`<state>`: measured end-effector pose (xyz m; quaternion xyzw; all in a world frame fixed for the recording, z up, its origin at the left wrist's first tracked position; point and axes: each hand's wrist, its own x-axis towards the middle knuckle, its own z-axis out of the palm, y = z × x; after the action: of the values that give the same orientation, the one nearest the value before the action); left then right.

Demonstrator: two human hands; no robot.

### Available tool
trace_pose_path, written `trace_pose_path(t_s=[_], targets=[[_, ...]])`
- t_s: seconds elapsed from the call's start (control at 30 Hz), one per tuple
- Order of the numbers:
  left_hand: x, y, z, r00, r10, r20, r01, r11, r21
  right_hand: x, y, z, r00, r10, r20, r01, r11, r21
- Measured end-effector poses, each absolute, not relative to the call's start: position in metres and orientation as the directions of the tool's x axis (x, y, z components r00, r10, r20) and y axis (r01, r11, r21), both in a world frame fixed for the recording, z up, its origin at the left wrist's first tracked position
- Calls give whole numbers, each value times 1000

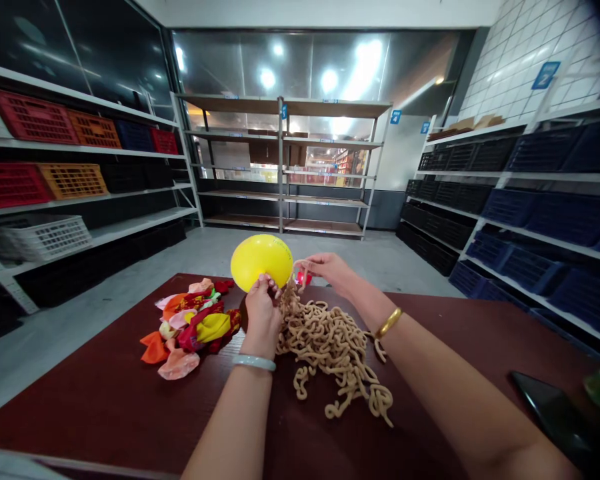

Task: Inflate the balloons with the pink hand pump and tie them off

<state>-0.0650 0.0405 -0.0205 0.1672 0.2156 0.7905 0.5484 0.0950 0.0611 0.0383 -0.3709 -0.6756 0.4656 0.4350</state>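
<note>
- Metal rack (325,143): spans the upper middle of the frame, across the floor beyond the work.
- Counter (105,400): dark red-brown, fills the lower part of the frame. The work hangs just over its far edge, so anything let slip there might drop to the floor.
- Heap of beige strands (330,333): cord-like, sprawled in the centre, partly between the forearms. It looks loosely tangled; a sharp pull on one strand could snag and drag others along.
- Pile of limp balloons (200,328): left of centre, orange, pink, red and yellow, to the left of the left hand.
- Yellow balloon (261,261): swollen, near the middle of the frame. If the fingers at its neck relax, it could lose air or fly off; a hard squeeze or a nail might burst it. It sits directly above the left hand, touching its fingertips, and left of the right hand, a small gap apart.
- Left hand (261,303): fingers curled together, gripping the balloon at its underside; whether the neck is knotted cannot be told.
- Right hand (330,265): thumb and fingers pinched on a strand, beside the balloon.
- Single strand (299,263): thin, at the right fingertips, above the heap. A light pinch could let it slide away.
</note>
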Motion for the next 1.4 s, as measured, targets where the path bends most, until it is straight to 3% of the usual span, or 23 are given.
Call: trace_pose_path(t_s=[0.1,0.23,0.37,0.53,0.77,0.93,1.03,1.13,1.23,1.4], targets=[[-65,39,-20,-326,945,42,-801,-299,518,102,55,50,-384,881,276,-162,230,-960],[-65,39,-20,-311,948,61,-805,-297,513,112,51,61,-368,890,270,-196,210,-958],[-64,39,-19,-283,955,82,-804,-283,522,119,48,69,-235,927,293,-204,247,-947],[-55,35,-17,-298,952,67,-773,-282,569,117,40,75,-345,906,244,-448,70,-891],[-29,25,-22,-196,966,167,-739,-257,623,98,21,76,-357,898,256,-441,80,-894],[-26,24,-23,-208,969,135,-688,-243,684,101,20,89,-278,895,349,-499,175,-848],[-27,23,-23,-191,973,128,-682,-225,696,110,21,97,-271,860,432,-381,316,-869],[-28,22,-22,-171,977,124,-691,-209,692,119,22,95,-373,832,411,21,450,-893],[-26,22,-21,-135,985,110,-719,-174,673,119,24,86,-519,780,350,434,593,-678],[-22,21,-24,-75,994,84,-754,-112,647,110,31,68,-602,711,364,636,702,-320]])
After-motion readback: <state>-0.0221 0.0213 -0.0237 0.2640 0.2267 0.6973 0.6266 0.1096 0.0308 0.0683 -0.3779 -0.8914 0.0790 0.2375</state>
